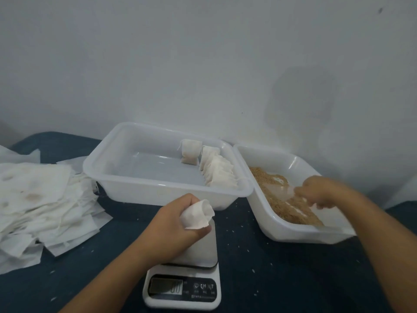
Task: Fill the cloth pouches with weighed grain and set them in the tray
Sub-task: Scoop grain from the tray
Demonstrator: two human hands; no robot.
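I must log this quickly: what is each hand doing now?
Left hand: grips an open cloth pouch above the scale.
Right hand: over the grain, blurred; cannot be told.

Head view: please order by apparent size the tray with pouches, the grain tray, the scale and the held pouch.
1-2. Tray with pouches and grain tray: look alike, not ranked.
3. Scale, nearer the camera.
4. Held pouch.

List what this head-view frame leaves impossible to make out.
- Small white kitchen scale: display digits too blurred to read; platform partly covered by the left hand.
- Right hand: motion-blurred over the brown grain in the tilted white plastic tub; a pale object shows by it, its grasp unclear.
- Open white cloth pouch, gripped by the left hand: contents hidden.
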